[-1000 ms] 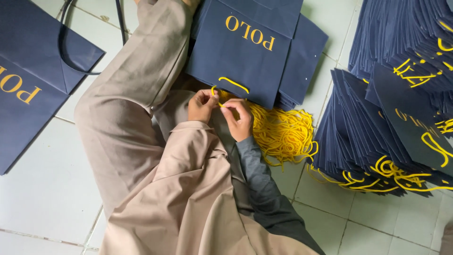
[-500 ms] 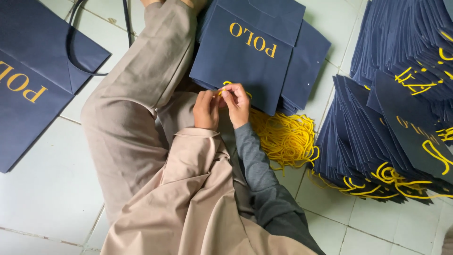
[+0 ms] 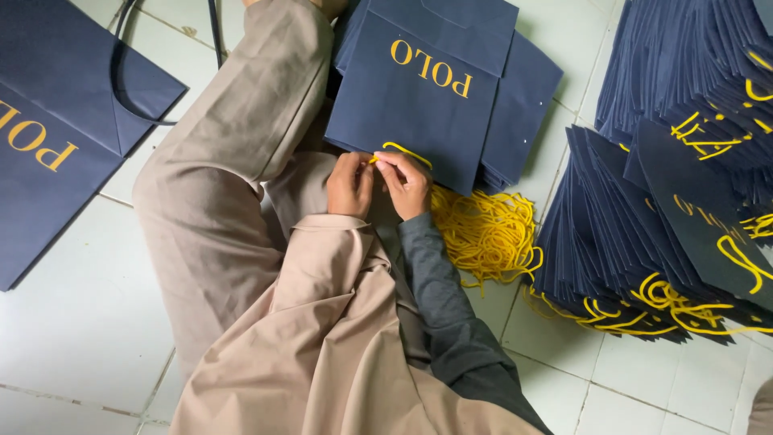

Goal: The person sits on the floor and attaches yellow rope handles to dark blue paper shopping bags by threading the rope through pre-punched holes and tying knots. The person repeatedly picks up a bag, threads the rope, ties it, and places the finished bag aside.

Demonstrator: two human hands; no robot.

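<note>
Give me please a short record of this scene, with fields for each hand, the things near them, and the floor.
left hand: at the near edge of the top bag, fingers bent
right hand: pinches the yellow cord at the same edge
top bag: navy paper, flat on a small pile
loose cords: yellow heap, right of the hands
finished bags: fanned stacks, far right
big bag: navy, black cord, left
floor: white tiles
</note>
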